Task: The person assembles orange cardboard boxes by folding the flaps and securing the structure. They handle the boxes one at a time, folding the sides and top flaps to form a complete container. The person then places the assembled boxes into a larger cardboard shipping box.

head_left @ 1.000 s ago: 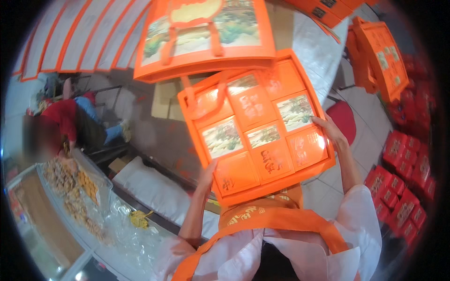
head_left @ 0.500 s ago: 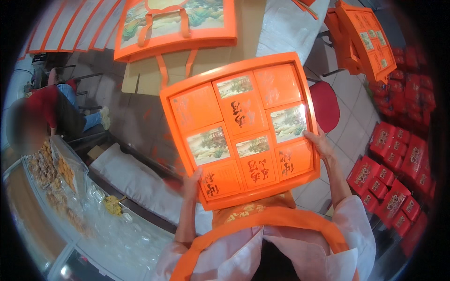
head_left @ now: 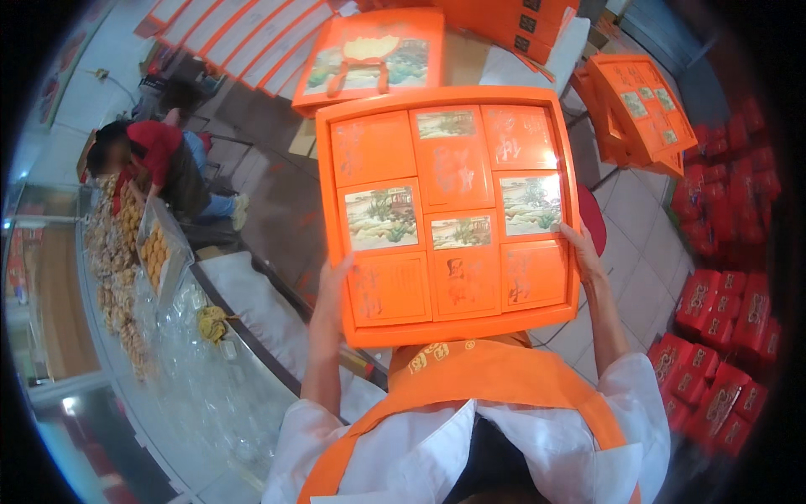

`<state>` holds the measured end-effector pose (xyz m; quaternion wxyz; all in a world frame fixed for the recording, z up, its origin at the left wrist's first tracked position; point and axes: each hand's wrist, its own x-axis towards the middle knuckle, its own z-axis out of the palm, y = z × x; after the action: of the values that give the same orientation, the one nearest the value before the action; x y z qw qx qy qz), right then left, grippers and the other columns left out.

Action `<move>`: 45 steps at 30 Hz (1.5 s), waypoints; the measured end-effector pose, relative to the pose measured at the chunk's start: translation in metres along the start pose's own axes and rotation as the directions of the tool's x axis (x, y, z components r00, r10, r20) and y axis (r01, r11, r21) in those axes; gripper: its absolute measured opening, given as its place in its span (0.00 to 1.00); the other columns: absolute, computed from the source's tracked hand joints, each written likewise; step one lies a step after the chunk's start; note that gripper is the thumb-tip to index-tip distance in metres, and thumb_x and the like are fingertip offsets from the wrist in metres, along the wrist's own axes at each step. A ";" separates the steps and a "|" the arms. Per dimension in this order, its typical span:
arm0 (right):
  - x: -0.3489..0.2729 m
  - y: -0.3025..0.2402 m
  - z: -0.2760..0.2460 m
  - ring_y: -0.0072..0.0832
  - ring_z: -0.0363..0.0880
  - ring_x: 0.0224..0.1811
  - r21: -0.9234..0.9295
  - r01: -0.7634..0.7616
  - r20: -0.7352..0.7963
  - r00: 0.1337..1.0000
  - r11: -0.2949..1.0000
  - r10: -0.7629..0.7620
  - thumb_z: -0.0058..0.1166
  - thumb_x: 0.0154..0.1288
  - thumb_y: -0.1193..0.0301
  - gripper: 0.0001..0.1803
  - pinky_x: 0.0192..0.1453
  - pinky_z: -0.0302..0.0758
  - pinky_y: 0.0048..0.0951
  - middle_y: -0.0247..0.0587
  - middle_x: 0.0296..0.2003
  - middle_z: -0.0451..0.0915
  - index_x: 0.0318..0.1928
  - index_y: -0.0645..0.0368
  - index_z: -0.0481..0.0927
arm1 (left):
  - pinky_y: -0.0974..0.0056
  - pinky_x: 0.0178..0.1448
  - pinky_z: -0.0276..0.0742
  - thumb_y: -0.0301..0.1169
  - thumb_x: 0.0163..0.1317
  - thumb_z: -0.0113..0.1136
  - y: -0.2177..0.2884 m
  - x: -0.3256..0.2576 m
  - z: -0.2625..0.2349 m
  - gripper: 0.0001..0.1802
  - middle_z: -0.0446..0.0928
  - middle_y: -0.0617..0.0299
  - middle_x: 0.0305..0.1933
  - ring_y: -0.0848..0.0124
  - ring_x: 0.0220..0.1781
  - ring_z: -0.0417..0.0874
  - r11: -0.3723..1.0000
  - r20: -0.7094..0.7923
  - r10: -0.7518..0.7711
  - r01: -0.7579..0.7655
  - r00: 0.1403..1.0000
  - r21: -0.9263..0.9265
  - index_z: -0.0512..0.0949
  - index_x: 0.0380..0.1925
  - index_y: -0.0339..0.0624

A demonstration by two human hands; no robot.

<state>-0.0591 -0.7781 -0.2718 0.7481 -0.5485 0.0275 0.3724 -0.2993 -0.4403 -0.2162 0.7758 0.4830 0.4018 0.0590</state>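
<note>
An orange gift-box tray (head_left: 460, 328) is held up in front of my chest, its packed side facing me. Several smaller orange boxes (head_left: 391, 284) fit snugly inside it, some bearing landscape pictures. My left hand (head_left: 332, 290) grips the tray's left edge near the lower corner. On the opposite edge, my right hand (head_left: 582, 250) is closed with the thumb over the rim. Most of the fingers on both hands are hidden behind the tray.
Beyond the tray lies an orange handled gift bag (head_left: 428, 63). Filled orange trays (head_left: 646, 105) are stacked at the far right, above red gift boxes (head_left: 714, 370). At left, a co-worker (head_left: 164, 164) bends over a counter (head_left: 210, 412) with packaged food. A red stool (head_left: 593, 220) stands behind my right hand.
The tray has turned from a slant to nearly square with my body, still in both hands. The view has shifted, bringing more of the counter and co-worker into sight.
</note>
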 end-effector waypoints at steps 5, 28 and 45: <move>-0.013 -0.005 0.010 0.26 0.70 0.47 0.006 0.026 0.057 0.998 1.000 -0.026 0.47 0.60 0.66 0.26 0.48 0.71 0.26 0.40 0.47 0.68 0.56 0.62 0.57 | 0.65 0.47 0.72 0.33 0.56 0.50 0.008 -0.006 -0.019 0.23 0.70 0.56 0.45 0.69 0.44 0.74 0.996 0.056 0.083 -0.085 0.995 0.031 0.62 0.50 0.33; -0.129 0.143 0.087 0.33 0.75 0.40 0.457 0.050 -0.525 0.821 0.888 0.224 0.48 0.51 0.70 0.19 0.46 0.75 0.32 0.44 0.39 0.73 0.44 0.66 0.67 | 0.64 0.59 0.60 0.51 0.56 0.48 0.076 0.151 -0.033 0.38 0.62 0.53 0.57 0.66 0.58 0.63 0.813 0.457 -0.374 0.049 0.807 0.580 0.54 0.58 0.34; -0.133 0.201 0.121 0.25 0.74 0.36 0.615 0.098 -0.606 0.694 0.783 0.389 0.53 0.51 0.67 0.12 0.42 0.75 0.29 0.34 0.32 0.72 0.35 0.59 0.70 | 0.69 0.54 0.63 0.49 0.59 0.46 0.056 0.223 0.009 0.31 0.70 0.57 0.50 0.73 0.51 0.69 0.583 0.405 -0.488 -0.058 0.773 0.811 0.65 0.51 0.33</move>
<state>-0.3176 -0.7217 -0.3248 0.7787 -0.3753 0.4745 0.1664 -0.1272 -0.3099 -0.2965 0.5675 0.7090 0.1817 -0.3771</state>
